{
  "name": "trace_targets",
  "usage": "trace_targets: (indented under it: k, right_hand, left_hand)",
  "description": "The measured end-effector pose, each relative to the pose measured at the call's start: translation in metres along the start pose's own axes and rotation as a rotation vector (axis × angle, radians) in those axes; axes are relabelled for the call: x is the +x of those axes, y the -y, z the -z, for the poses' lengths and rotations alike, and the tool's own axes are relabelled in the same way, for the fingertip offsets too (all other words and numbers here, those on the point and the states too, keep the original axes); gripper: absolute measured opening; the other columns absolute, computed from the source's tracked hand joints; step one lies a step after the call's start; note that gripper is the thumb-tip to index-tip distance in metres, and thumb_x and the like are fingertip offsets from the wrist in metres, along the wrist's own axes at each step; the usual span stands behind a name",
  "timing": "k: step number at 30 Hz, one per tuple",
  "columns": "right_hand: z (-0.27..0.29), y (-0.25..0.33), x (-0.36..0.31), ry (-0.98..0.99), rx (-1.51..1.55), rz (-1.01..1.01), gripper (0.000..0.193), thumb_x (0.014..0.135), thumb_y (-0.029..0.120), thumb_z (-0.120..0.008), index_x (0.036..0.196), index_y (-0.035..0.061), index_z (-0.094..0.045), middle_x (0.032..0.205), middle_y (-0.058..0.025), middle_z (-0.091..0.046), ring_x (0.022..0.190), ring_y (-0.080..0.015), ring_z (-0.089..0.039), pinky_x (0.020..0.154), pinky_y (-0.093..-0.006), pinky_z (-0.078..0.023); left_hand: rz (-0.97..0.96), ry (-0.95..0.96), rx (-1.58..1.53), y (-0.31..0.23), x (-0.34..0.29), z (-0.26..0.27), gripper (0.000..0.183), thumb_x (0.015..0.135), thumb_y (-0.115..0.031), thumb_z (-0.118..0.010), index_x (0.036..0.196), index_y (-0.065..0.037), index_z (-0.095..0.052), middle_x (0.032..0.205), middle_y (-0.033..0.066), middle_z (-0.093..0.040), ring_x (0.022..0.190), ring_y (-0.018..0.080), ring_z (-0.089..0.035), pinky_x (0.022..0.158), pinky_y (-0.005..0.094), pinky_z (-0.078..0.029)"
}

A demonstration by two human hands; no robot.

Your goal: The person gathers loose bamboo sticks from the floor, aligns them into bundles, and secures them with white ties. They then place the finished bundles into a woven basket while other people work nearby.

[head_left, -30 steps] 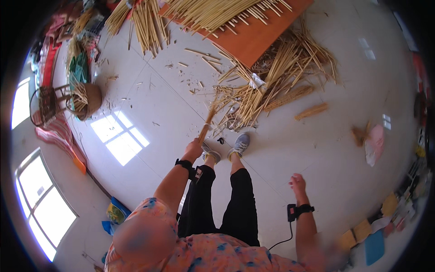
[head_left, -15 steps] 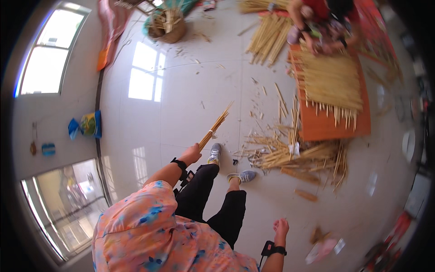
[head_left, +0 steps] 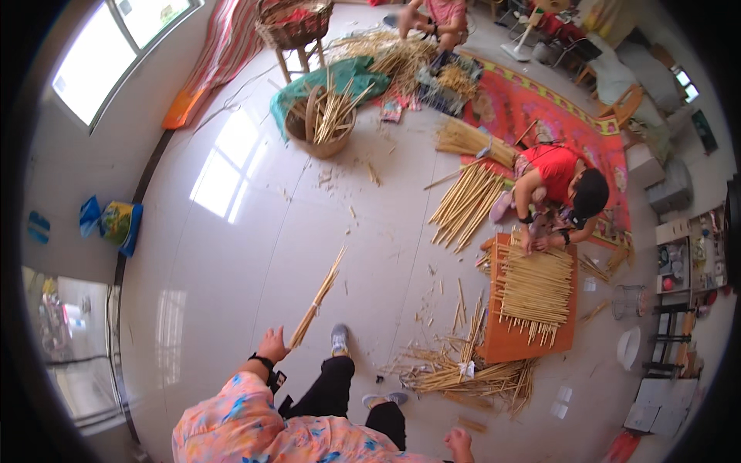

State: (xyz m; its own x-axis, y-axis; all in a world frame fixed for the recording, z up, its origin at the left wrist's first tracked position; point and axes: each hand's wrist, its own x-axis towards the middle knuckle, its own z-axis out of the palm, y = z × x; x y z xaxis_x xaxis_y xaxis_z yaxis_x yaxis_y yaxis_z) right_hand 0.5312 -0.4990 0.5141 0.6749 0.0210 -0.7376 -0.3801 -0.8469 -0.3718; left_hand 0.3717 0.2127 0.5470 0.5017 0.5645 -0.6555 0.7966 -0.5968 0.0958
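Note:
My left hand (head_left: 272,344) grips the lower end of a thin bundle of pale reed sticks (head_left: 318,296), which slants up and to the right above the white tiled floor. My right hand (head_left: 460,444) hangs at the lower edge with fingers apart and holds nothing. My legs in black trousers and grey shoes (head_left: 340,339) stand between the two hands. To the right of my feet lies a loose heap of sticks (head_left: 463,374) next to an orange board (head_left: 532,309) covered with a row of sticks.
A person in a red top (head_left: 559,189) crouches at the orange board. Another person (head_left: 436,15) sits at the far end among stick piles. A woven basket (head_left: 324,123) of sticks, a bundle (head_left: 467,204) and a red rug (head_left: 540,108) lie beyond.
The view has swung round as I turned: the basket, rug and both other people have come into sight. My left hand still holds the stick bundle; my right hand stays low.

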Motion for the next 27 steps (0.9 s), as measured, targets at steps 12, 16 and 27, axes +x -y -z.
trace_targets:
  k: [12, 16, 27]
  right_hand:
    - [0.019, 0.441, 0.043, 0.133, 0.120, 0.265, 0.017, 0.090, 0.010, -0.054, 0.104, 0.0003, -0.056, 0.077, -0.0092, -0.063, 0.061, -0.0161, -0.062, 0.056, -0.0285, -0.050]
    - [0.027, 0.440, 0.089, 0.154, 0.193, 0.065, 0.019, 0.088, 0.013, -0.055, 0.103, 0.0020, -0.056, 0.077, -0.0097, -0.063, 0.060, -0.0173, -0.061, 0.052, -0.0297, -0.050]
    - [0.081, 0.590, 0.269, 0.047, -0.182, 0.254, 0.013, 0.084, 0.015, -0.055, 0.082, 0.0037, -0.061, 0.062, -0.0057, -0.061, 0.054, -0.0154, -0.059, 0.054, -0.0292, -0.048]
  left_hand:
    - [0.231, -0.246, -0.271, 0.150, 0.091, 0.168, 0.051, 0.074, -0.019, -0.070, 0.117, 0.002, -0.053, 0.115, 0.0265, -0.051, 0.107, 0.0399, -0.050, 0.093, 0.0430, -0.044]
    - [0.273, -0.223, -0.276, 0.110, 0.114, 0.207, 0.044, 0.073, -0.022, -0.072, 0.111, -0.003, -0.059, 0.111, 0.0238, -0.054, 0.105, 0.0389, -0.052, 0.092, 0.0435, -0.044]
    - [0.061, -0.052, -0.188, 0.050, 0.239, 0.256, 0.044, 0.074, -0.031, -0.071, 0.109, -0.006, -0.060, 0.100, 0.0221, -0.063, 0.096, 0.0387, -0.059, 0.084, 0.0446, -0.048]
